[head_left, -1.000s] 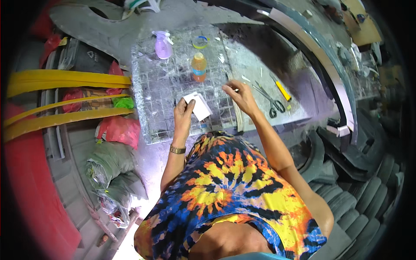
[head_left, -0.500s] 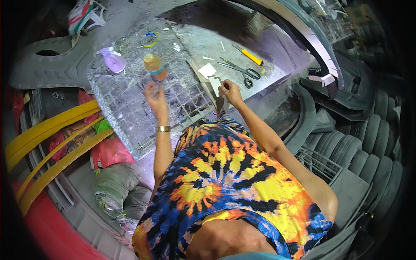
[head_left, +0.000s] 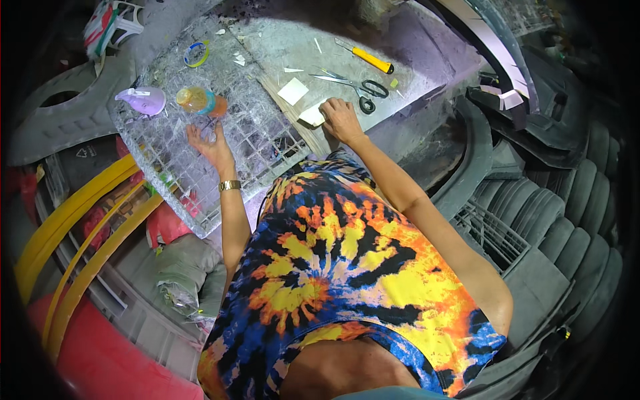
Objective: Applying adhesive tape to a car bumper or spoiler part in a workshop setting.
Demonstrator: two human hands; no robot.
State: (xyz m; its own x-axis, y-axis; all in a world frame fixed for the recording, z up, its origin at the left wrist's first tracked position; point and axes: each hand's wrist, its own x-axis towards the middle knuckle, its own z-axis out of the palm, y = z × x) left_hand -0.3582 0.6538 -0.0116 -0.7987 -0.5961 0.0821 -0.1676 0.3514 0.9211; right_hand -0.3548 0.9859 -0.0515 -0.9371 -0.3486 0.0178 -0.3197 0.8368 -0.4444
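My left hand is raised over the wire-grid side of the table, fingers apart, holding nothing that I can see. Just beyond its fingertips is a clear bottle of orange liquid with a blue band. My right hand, its fingers bent inward, holds a small white piece of card at the table's near edge. A second white card lies flat a little farther off. To the right of that hand are black-handled scissors with the blades pointing left, and a yellow utility knife lies beyond them.
A lilac spray bottle and a yellow-blue ring of tape are on the grid table. White scraps are scattered about. A curved dark panel arches at the far right. Yellow curved strips stand at the left.
The white card in my right hand has tilted flatter, and the fingers have curled over it. My left hand's fingers now show spread near the orange bottle. The whole view has shifted somewhat.
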